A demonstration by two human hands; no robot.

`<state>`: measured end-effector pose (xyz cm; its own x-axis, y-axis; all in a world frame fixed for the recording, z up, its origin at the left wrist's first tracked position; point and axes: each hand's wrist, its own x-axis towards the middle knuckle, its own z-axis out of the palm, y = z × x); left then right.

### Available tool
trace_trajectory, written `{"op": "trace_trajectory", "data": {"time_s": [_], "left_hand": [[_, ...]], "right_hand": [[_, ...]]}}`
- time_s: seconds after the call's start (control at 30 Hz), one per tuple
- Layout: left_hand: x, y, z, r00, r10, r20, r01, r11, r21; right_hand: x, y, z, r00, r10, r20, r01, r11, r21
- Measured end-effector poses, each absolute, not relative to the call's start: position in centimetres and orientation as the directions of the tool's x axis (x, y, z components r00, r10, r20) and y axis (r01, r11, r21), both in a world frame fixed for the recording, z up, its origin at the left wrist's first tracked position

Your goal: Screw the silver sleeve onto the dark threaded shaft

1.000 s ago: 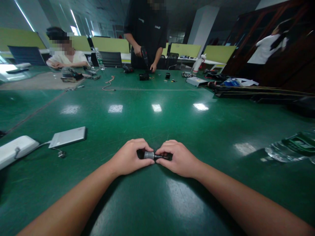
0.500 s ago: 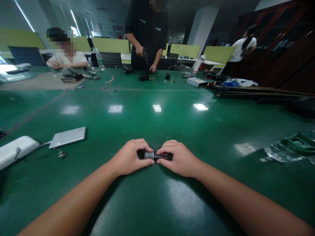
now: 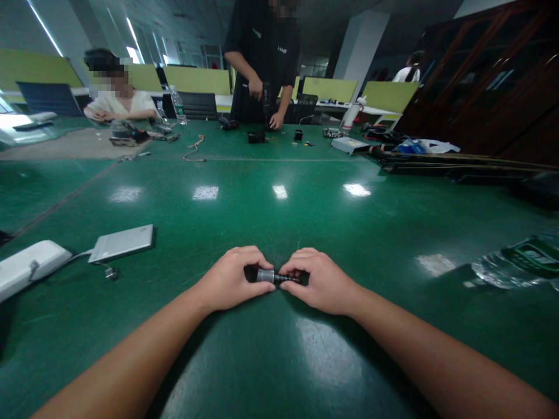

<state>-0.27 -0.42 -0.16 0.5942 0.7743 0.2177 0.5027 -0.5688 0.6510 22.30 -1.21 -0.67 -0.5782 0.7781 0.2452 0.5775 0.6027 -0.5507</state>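
Just above the green tabletop (image 3: pixel 279 221), my two hands meet over a small part. My left hand (image 3: pixel 233 279) pinches a short grey metal cylinder (image 3: pixel 265 275) between thumb and fingers. From the cylinder's right end comes a dark ridged shaft (image 3: pixel 282 279), in line with it and lying level. My right hand (image 3: pixel 317 280) closes thumb and fingertips on that shaft. Whether the ridges are a thread or a spring is too small to tell. Fingers hide parts of both pieces.
On the left lie a white power strip (image 3: pixel 32 267) and a flat silver box (image 3: pixel 124 241). A water bottle (image 3: pixel 515 262) lies at the right. Across the table a person in black (image 3: pixel 266 58) holds a power drill (image 3: pixel 267 102); another person (image 3: pixel 124 105) sits at the left.
My hands and the part they hold look almost the same. The person in black has shifted the drill slightly right. A person in the back right has moved farther away.
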Motion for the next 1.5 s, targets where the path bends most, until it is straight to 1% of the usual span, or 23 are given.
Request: {"op": "trace_trajectory", "data": {"time_s": [0.6,1.13,1.5], "left_hand": [[-0.2,-0.54,0.22,0.59,0.776,0.224,0.51,-0.573,0.641],[-0.13,-0.65,0.23,0.57,0.79,0.227,0.525,-0.562,0.639],[-0.18,-0.63,0.23,0.561,0.796,0.225,0.54,-0.559,0.629]], "right_hand": [[22.43,-1.22,-0.44,-0.574,0.785,0.232,0.584,0.591,-0.556],[22.69,-1.17,-0.2,-0.558,0.796,0.235,0.617,0.588,-0.523],[23.01,-0.91,-0.07,-0.542,0.81,0.225,0.635,0.57,-0.522]]}}
